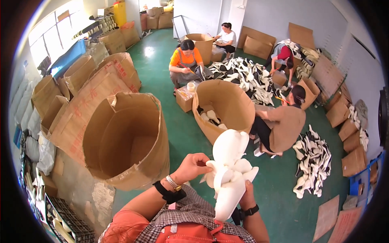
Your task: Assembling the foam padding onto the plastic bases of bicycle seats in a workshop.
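In front of my chest is a bunch of white moulded foam-like pieces (230, 194), with rounded lobes and narrower necks, overlapping at several angles. My left hand (191, 167) is closed on the edge of one piece at the bunch's left side, thumb and fingertips pinched together. From the right, my right hand (248, 197) grips the bunch low down; its thumb shows along the side and its other fingers are hidden behind the pieces. Just beyond the bunch stands an oval cardboard bin (233, 107) with a few similar white and dark pieces at its bottom.
A tall open cardboard bin (160, 141) stands to my left. White and black pieces form a large heap (243, 75) ahead and a smaller pile (312, 162) on the right floor. Several people sit or bend around the heap; the nearest, a person in brown (285, 125), sits at right.
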`<action>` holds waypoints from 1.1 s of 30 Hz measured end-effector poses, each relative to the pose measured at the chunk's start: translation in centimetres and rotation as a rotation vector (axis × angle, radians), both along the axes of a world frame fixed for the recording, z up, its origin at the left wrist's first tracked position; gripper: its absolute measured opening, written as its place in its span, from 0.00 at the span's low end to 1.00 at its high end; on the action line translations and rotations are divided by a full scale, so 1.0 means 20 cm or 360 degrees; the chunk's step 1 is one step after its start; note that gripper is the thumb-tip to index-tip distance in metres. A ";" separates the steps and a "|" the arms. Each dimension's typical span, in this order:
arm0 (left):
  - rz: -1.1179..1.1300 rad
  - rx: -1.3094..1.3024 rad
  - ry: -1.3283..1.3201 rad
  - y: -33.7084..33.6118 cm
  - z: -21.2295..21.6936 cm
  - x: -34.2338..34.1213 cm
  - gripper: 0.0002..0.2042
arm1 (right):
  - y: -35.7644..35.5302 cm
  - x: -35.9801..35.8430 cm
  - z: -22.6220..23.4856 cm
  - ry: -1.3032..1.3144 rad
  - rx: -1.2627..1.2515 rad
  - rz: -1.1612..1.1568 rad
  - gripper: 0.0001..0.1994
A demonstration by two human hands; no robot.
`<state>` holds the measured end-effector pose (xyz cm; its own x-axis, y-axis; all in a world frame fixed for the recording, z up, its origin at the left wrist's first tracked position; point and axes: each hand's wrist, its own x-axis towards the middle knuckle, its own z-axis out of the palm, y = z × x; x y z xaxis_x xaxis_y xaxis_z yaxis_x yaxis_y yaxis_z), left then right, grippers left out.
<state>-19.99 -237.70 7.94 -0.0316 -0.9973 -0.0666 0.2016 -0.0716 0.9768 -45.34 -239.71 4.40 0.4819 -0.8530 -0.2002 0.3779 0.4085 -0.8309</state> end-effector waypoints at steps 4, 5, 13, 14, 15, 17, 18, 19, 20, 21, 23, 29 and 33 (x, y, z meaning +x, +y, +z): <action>0.0117 -0.0039 0.0171 -0.42 -0.05 0.28 0.06 | -0.51 0.29 -0.09 -0.0100 0.0092 0.0067 0.35; 0.0110 -0.0032 0.0173 -0.54 -0.05 0.37 0.06 | -0.63 0.39 -0.04 -0.0159 0.0092 0.0115 0.33; 0.0397 -0.0031 0.0036 -1.21 0.11 1.16 0.06 | -1.52 1.22 0.00 -0.0266 0.0334 0.0492 0.28; 0.0484 -0.0011 0.0014 -1.25 0.14 1.25 0.06 | -1.60 1.34 0.01 -0.0275 0.0353 0.0481 0.28; 0.0543 0.0015 -0.0023 -1.29 0.17 1.34 0.06 | -1.68 1.45 0.02 -0.0280 0.0330 0.0591 0.28; 0.0694 0.0019 -0.0095 -1.38 0.15 1.53 0.06 | -1.83 1.68 0.06 -0.0311 0.0283 0.0720 0.29; 0.0756 0.0071 -0.0152 -1.41 0.15 1.61 0.06 | -1.90 1.81 0.08 -0.0318 0.0300 0.0706 0.29; 0.0830 0.0077 -0.0129 -1.44 0.13 1.70 0.06 | -1.97 1.93 0.10 -0.0325 0.0281 0.0807 0.29; 0.0902 0.0084 -0.0102 -1.48 0.10 1.79 0.05 | -2.04 2.03 0.10 -0.0326 0.0262 0.0905 0.29; 0.0941 0.0090 -0.0037 -1.52 0.08 1.89 0.05 | -2.12 2.15 0.02 -0.0339 0.0358 0.0960 0.29; 0.1085 0.0115 0.0076 -1.63 0.05 2.05 0.04 | -2.28 2.38 0.01 -0.0367 0.0331 0.1029 0.30; 0.1364 0.0194 -0.0159 -1.92 0.06 2.61 0.04 | -2.77 3.11 0.04 -0.0464 0.0354 0.1357 0.32; 0.1562 0.0214 -0.0260 -2.13 0.18 2.90 0.02 | -3.02 3.54 0.09 -0.0528 0.0363 0.1529 0.32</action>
<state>38.05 -280.36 11.46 0.8202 -0.5613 -0.1106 0.0949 -0.0571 0.9938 25.45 -300.06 6.29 0.9984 -0.0392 -0.0417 0.0057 0.7925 -0.6098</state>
